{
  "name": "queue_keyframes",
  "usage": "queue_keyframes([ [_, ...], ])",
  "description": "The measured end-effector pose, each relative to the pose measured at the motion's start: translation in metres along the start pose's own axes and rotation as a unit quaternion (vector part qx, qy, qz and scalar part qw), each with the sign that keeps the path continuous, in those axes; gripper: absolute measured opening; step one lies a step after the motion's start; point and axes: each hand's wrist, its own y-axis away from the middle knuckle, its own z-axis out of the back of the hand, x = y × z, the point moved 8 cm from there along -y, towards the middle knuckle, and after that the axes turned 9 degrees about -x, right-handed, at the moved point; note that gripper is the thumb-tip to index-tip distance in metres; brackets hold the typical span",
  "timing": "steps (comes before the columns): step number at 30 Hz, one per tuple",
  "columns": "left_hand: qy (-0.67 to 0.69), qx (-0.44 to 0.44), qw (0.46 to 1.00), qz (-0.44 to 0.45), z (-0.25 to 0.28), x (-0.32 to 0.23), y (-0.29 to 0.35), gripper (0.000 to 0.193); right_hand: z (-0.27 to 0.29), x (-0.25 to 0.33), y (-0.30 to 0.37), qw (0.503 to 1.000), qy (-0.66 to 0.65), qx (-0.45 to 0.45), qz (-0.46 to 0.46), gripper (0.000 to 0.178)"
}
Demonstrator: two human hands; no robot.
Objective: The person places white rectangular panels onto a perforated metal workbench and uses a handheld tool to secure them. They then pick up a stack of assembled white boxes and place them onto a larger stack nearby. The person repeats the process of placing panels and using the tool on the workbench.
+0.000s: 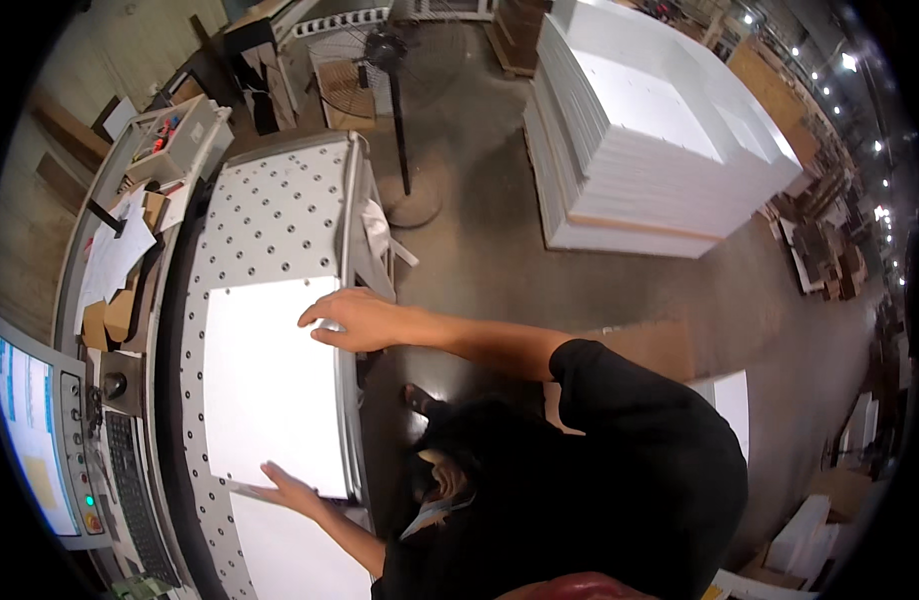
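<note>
A flat white panel (275,390) lies on the table (275,205), whose pale top is dotted with small round black spots. My right hand (358,320) rests over the panel's far right corner, fingers and thumb apart and slightly bent. At the panel's near edge, my left hand (292,492) touches it with fingers stretched out; its underside is hidden. A second white panel (290,545) shows just below, partly covered by my left forearm.
To the left stand a monitor (30,430), a keyboard (130,480) and a shelf with loose papers (120,250) and a parts box (170,140). A pedestal fan (398,120) stands beyond the table. Stacked white panels (630,190) sit on the floor at the far right.
</note>
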Motion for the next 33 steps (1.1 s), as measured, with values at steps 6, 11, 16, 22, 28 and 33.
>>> queue_keyframes([
  [6, 0.089, -0.006, 0.963, 0.254, -0.005, 0.011, 0.014, 0.072, -0.033, -0.125, -0.089, 0.993, 0.051, 0.073, -0.081, 0.051],
  [11, 0.133, 0.017, 0.944, 0.301, -0.009, 0.008, 0.016, 0.068, -0.116, -0.172, -0.084, 0.870, -0.181, 0.418, -0.187, 0.083],
  [16, 0.178, 0.028, 0.951, 0.252, -0.005, 0.023, 0.009, 0.067, -0.113, -0.146, -0.073, 0.832, -0.249, 0.424, -0.258, 0.084],
  [22, 0.202, 0.068, 0.936, 0.281, -0.001, 0.030, 0.009, 0.067, -0.108, -0.150, -0.057, 0.860, -0.240, 0.367, -0.260, 0.082],
  [28, 0.064, 0.069, 0.960, 0.264, 0.001, 0.048, 0.004, 0.067, -0.064, -0.169, -0.011, 0.875, -0.262, 0.292, -0.283, 0.068],
  [33, 0.001, 0.084, 0.969, 0.231, -0.054, -0.021, 0.026, 0.065, 0.008, -0.141, -0.023, 0.733, -0.383, 0.256, -0.501, 0.077],
])
